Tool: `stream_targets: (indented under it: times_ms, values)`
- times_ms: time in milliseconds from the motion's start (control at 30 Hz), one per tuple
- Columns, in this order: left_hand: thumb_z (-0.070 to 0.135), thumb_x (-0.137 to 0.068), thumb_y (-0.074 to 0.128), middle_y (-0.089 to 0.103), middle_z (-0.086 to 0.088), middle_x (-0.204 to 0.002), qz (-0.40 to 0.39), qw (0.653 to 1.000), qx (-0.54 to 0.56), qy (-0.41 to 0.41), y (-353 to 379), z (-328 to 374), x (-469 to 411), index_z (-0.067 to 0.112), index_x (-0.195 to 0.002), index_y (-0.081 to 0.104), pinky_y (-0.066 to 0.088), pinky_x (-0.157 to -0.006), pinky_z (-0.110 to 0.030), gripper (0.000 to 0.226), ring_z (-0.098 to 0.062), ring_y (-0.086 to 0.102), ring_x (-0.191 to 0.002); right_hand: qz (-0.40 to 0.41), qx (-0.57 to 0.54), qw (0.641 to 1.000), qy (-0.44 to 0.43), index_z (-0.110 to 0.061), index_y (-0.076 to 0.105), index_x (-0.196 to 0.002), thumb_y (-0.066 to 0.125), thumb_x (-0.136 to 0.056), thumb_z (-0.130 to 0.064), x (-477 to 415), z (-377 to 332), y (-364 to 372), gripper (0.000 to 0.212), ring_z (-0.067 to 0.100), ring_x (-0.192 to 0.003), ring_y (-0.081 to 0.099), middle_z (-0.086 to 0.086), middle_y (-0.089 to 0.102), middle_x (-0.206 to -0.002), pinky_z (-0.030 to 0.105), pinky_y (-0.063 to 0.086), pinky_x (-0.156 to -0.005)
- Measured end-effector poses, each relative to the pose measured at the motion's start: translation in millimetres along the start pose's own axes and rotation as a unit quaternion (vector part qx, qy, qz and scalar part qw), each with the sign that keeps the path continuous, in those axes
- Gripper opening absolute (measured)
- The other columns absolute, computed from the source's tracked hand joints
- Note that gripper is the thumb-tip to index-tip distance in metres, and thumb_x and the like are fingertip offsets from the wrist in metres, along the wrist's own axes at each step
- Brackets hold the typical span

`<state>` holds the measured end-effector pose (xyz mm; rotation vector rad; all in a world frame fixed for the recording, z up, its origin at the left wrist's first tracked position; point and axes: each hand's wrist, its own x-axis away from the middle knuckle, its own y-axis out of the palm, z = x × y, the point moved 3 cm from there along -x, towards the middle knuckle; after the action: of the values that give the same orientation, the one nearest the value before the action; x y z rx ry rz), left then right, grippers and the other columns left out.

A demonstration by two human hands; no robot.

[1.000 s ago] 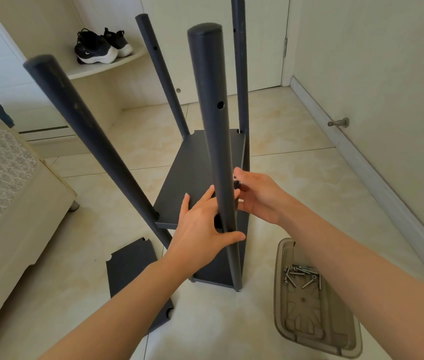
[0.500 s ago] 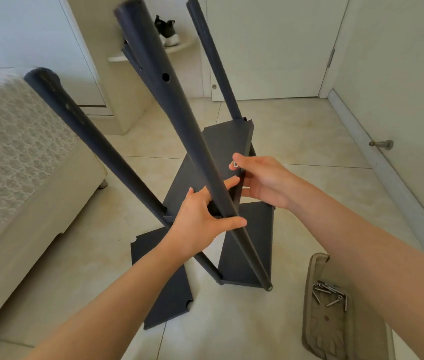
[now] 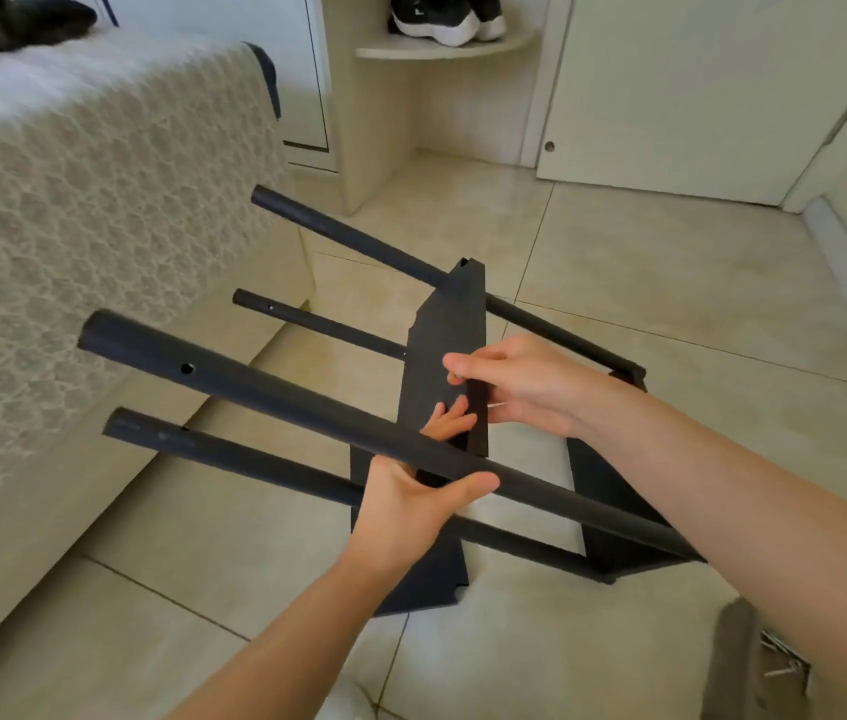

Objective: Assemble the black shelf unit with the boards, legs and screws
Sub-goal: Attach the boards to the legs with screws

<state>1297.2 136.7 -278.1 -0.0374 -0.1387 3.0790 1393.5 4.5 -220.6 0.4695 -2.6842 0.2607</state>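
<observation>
If the left hand (image 3: 411, 493), which grips the near leg (image 3: 255, 392), slips, the tipped unit (image 3: 613, 501) may drop on the floor (image 3: 645, 262). Then the screw (image 3: 495, 405), pinched by the right hand (image 3: 525, 387) at the board (image 3: 442, 324), may miss its hole. The legs' long axis points up-left, toward the bed (image 3: 99, 200).

tiled floor (image 3: 619, 283) with a loose black board (image 3: 411, 579) and screw tray (image 3: 733, 662)
</observation>
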Motion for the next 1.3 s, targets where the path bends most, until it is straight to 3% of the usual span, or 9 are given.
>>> stream_targets:
  times_ms: [67,167,333,500,667,967,1100,1233,1300]
  values:
    - [0.013,-0.079,0.085,0.062,0.033,-0.126,0.022,0.999,0.038,-0.029,-6,-19,5,0.041,-0.127,0.061,0.039,-0.102,-0.007,0.061,0.016,0.046,-0.128,-0.006,0.016,1.000,0.017,-0.003,0.069,-0.100,0.069,-0.091,-0.026,-12,8,14,0.025,0.023,-0.091,0.072,0.008,0.069,-0.106,0.036,0.060,-0.080]
    - [0.010,-0.081,0.082,0.072,0.019,-0.119,0.034,0.994,0.081,-0.064,-7,-41,12,0.038,-0.134,0.057,0.049,-0.095,-0.013,0.065,0.007,0.059,-0.118,-0.006,0.040,0.999,0.034,-0.005,0.070,-0.093,0.071,-0.089,-0.026,-28,21,28,0.022,0.026,-0.098,0.070,0.009,0.069,-0.106,0.043,0.058,-0.089]
    - [0.006,-0.082,0.080,0.074,0.009,-0.117,0.061,0.985,0.126,-0.105,-8,-73,17,0.035,-0.133,0.056,0.051,-0.087,-0.015,0.064,-0.002,0.065,-0.115,-0.021,0.066,0.996,0.064,-0.004,0.069,-0.095,0.074,-0.087,-0.028,-47,47,40,0.026,0.026,-0.102,0.069,0.010,0.070,-0.108,0.045,0.056,-0.094]
    - [0.002,-0.084,0.076,0.075,0.008,-0.116,0.065,0.978,0.145,-0.138,-11,-95,25,0.025,-0.140,0.054,0.054,-0.087,-0.019,0.065,-0.005,0.066,-0.114,-0.038,0.061,0.995,0.073,-0.004,0.068,-0.094,0.072,-0.088,-0.026,-54,67,47,0.023,0.022,-0.102,0.069,0.010,0.070,-0.108,0.041,0.056,-0.094]
    - [0.004,-0.083,0.075,0.073,0.011,-0.120,0.063,0.972,0.158,-0.160,-15,-107,32,0.027,-0.138,0.054,0.053,-0.088,-0.016,0.063,-0.004,0.065,-0.116,-0.041,0.051,0.995,0.072,-0.004,0.070,-0.093,0.071,-0.089,-0.026,-56,85,54,0.023,0.017,-0.099,0.069,0.007,0.071,-0.106,0.028,0.056,-0.080]
    - [0.022,-0.073,0.079,0.072,0.010,-0.123,0.084,0.961,0.164,-0.208,-14,-122,47,0.034,-0.133,0.057,0.051,-0.078,-0.008,0.066,-0.002,0.065,-0.114,-0.052,0.041,0.995,0.080,-0.007,0.068,-0.090,0.072,-0.088,-0.028,-58,111,65,0.021,0.018,-0.102,0.068,0.008,0.071,-0.106,0.030,0.057,-0.086]
    - [0.017,-0.075,0.077,0.074,0.009,-0.117,0.105,0.956,0.165,-0.217,-13,-124,53,0.031,-0.133,0.058,0.051,-0.076,-0.007,0.063,-0.002,0.068,-0.108,-0.054,0.036,0.994,0.083,-0.006,0.067,-0.099,0.072,-0.089,-0.027,-57,120,69,0.023,0.020,-0.105,0.067,0.008,0.069,-0.109,0.035,0.057,-0.090]
    - [0.006,-0.087,0.073,0.076,0.016,-0.105,0.105,0.958,0.135,-0.230,-11,-125,56,0.031,-0.127,0.059,0.051,-0.074,-0.007,0.049,0.003,0.068,-0.102,-0.056,0.034,0.995,0.082,-0.006,0.068,-0.098,0.071,-0.089,-0.026,-57,123,71,0.023,0.020,-0.105,0.066,0.007,0.070,-0.106,0.037,0.056,-0.092]
    - [0.018,-0.089,0.073,0.075,0.023,-0.094,0.115,0.958,0.063,-0.254,-12,-124,59,0.037,-0.110,0.065,0.051,-0.073,-0.006,0.029,0.007,0.068,-0.098,-0.058,0.033,0.995,0.076,-0.006,0.070,-0.094,0.071,-0.090,-0.027,-56,124,71,0.021,0.017,-0.106,0.066,0.005,0.070,-0.105,0.033,0.057,-0.088]
